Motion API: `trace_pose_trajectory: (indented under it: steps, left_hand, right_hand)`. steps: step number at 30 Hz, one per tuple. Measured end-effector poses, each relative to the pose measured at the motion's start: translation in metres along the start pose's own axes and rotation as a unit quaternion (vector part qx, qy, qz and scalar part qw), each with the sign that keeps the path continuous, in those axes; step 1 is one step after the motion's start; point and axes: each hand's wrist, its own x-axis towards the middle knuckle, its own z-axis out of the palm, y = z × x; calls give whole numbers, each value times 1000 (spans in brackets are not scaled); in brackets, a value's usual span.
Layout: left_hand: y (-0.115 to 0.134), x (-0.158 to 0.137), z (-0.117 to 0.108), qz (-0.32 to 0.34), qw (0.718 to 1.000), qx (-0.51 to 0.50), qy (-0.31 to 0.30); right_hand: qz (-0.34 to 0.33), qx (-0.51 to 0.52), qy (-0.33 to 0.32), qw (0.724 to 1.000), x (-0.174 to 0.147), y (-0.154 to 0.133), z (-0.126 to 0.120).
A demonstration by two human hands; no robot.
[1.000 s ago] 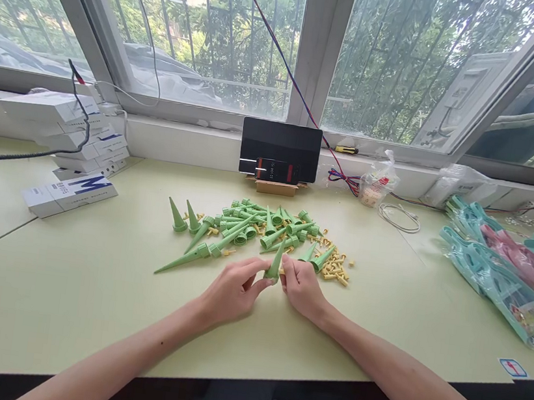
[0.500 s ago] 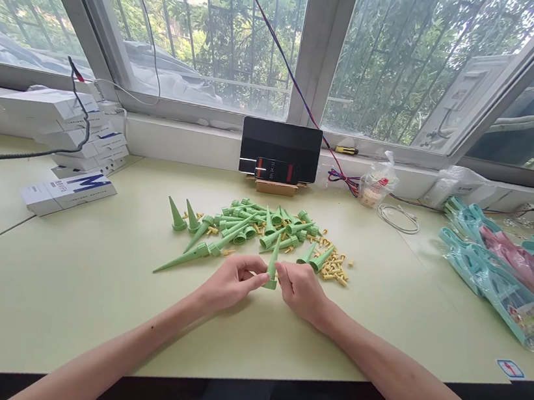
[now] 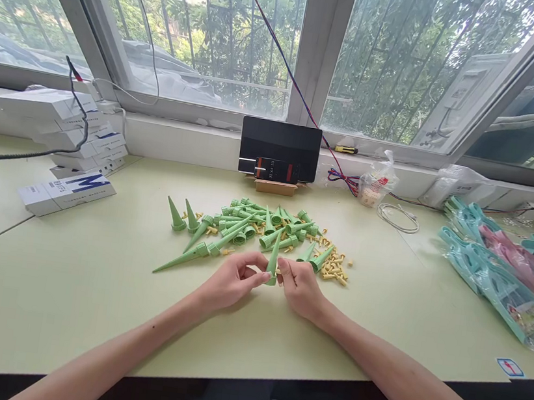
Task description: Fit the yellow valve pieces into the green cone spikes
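Note:
My left hand [image 3: 233, 280] pinches a green plastic plant-watering spike [image 3: 273, 261] near its collar, with the point upward. Close beside it, my right hand [image 3: 303, 287] is closed, and a bit of a small yellow peg shows at its fingertips against the spike's side. The fingers hide most of that peg. Beyond the hands lies a heap of green spikes [image 3: 244, 223], some joined to their round caps. Loose yellow pegs [image 3: 335, 266] are piled to the right of the heap. Two spikes [image 3: 175, 215] stand upright at its left end.
A phone [image 3: 277, 170] leans on a dark tablet [image 3: 280, 137] at the back. White boxes [image 3: 68, 192] are stacked at the left. Bagged teal and pink items [image 3: 498, 270] lie at the right, near a white cable [image 3: 398, 218] and a plastic-wrapped cup [image 3: 374, 186].
The right hand has shifted slightly away from the spike, and its thumb has moved up. Yellow now shows between the right fingertips and the spike. The left hand keeps its hold.

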Motion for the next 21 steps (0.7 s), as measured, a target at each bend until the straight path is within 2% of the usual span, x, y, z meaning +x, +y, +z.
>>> trace_pose_trajectory:
  steps: [7, 13, 17, 21]
  left_hand:
    - [-3, -2, 2, 35, 991, 123, 44]
    - [-7, -2, 1, 114, 966, 217, 76]
    - [-11, -3, -1, 195, 945, 254, 67]
    - [-11, -5, -2, 237, 934, 264, 45]
  right_hand:
    - [52, 49, 3, 997, 2, -2, -1]
    - [99, 68, 6, 993, 3, -3, 0]
    - [131, 119, -17, 984, 4, 0, 1]
    - [165, 196, -50, 965, 5, 0, 2]
